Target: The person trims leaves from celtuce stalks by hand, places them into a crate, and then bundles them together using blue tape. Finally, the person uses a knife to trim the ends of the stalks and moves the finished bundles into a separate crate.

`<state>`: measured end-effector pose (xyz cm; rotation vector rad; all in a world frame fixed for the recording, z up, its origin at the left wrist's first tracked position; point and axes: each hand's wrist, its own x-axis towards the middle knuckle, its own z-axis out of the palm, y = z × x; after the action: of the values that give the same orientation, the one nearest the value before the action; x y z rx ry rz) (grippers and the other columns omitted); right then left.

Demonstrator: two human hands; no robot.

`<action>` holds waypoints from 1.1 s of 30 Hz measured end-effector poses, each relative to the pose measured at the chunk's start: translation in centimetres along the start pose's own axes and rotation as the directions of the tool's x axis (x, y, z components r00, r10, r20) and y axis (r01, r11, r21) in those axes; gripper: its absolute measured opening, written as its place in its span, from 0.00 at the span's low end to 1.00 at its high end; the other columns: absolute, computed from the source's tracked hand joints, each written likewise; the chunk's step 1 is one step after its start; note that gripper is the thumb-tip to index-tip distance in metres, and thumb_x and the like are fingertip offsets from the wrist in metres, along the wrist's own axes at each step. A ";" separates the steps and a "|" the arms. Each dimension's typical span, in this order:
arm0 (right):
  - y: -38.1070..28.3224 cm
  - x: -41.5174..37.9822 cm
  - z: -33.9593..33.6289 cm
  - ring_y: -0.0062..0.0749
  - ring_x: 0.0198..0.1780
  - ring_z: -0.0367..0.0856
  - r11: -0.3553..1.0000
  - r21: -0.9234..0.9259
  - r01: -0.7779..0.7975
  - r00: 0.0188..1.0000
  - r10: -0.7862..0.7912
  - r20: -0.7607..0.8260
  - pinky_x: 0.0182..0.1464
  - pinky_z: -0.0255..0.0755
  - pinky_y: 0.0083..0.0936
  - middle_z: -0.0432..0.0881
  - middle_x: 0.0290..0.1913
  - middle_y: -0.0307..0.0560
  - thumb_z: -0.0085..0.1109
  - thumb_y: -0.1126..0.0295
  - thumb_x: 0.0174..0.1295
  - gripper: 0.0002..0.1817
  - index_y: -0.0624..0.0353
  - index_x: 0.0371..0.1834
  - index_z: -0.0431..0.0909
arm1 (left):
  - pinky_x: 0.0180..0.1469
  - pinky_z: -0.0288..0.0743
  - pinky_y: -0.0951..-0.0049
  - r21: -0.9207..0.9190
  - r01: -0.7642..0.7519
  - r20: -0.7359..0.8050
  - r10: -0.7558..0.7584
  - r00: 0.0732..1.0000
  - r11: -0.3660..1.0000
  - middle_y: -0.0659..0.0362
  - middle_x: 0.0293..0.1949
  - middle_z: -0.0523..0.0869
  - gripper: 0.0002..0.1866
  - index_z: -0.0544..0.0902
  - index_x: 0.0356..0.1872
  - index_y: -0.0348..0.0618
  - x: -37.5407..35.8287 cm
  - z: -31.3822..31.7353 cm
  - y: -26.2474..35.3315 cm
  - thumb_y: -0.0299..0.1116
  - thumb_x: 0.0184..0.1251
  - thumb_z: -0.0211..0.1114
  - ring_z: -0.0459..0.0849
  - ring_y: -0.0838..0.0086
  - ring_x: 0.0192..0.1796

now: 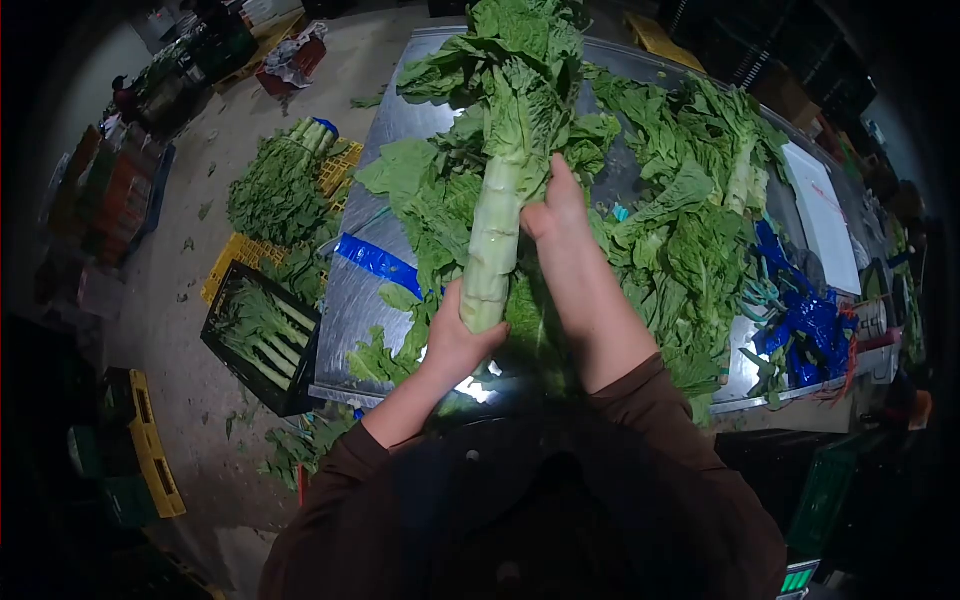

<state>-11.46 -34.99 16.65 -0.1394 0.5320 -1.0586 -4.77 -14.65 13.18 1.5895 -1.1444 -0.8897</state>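
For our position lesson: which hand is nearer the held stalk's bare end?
Left. The left hand cups the bare end; the right hand is farther up, beside the leaves.

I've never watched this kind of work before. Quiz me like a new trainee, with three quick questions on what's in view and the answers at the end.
1. Multiple choice: which part of the thick pale stalk does the left hand hold?
A) The leafy top
B) The bare bottom end
C) The middle

2. True or false: the black crate sits lower than the top of the metal table.

3. Fill in the missing word: the crumpled plastic near the white board is ____ in colour.

Key: 1. B; 2. True; 3. Blue
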 end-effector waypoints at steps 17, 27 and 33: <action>-2.5 -5.1 -3.7 0.19 0.17 0.56 0.992 -0.009 0.125 0.987 -0.125 -0.105 0.19 0.50 0.20 0.58 0.20 0.34 0.46 0.55 0.70 0.18 0.53 0.26 0.59 | 0.51 0.73 0.68 0.009 0.011 0.047 -0.011 0.999 1.000 0.54 0.45 0.80 0.34 0.68 0.57 0.43 -0.3 1.5 -0.8 0.31 0.46 0.72 0.80 0.66 0.48; -7.1 -5.3 -7.3 0.52 0.63 0.64 -0.202 -0.895 0.397 0.757 -0.480 0.444 0.65 0.58 0.39 0.65 0.61 0.63 0.69 0.50 0.50 0.45 0.66 0.64 0.59 | 0.47 0.75 0.59 0.328 -0.154 -0.125 0.204 0.971 0.932 0.47 0.46 0.81 0.36 0.69 0.58 0.46 1.1 0.8 -0.7 0.37 0.44 0.72 0.80 0.50 0.48; -6.1 -4.7 0.3 0.50 0.55 0.71 -0.065 -0.897 0.437 0.491 -0.818 0.299 0.57 0.65 0.38 0.71 0.52 0.61 0.69 0.52 0.50 0.39 0.68 0.56 0.63 | 0.44 0.75 0.55 0.521 -0.175 -0.121 0.275 0.954 0.835 0.49 0.44 0.81 0.35 0.70 0.59 0.49 0.4 1.5 -1.0 0.37 0.45 0.71 0.80 0.50 0.46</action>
<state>-17.91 -34.04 20.78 -1.4718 1.5212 -1.6347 -5.76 -15.32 11.79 1.8558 -1.4680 -0.2714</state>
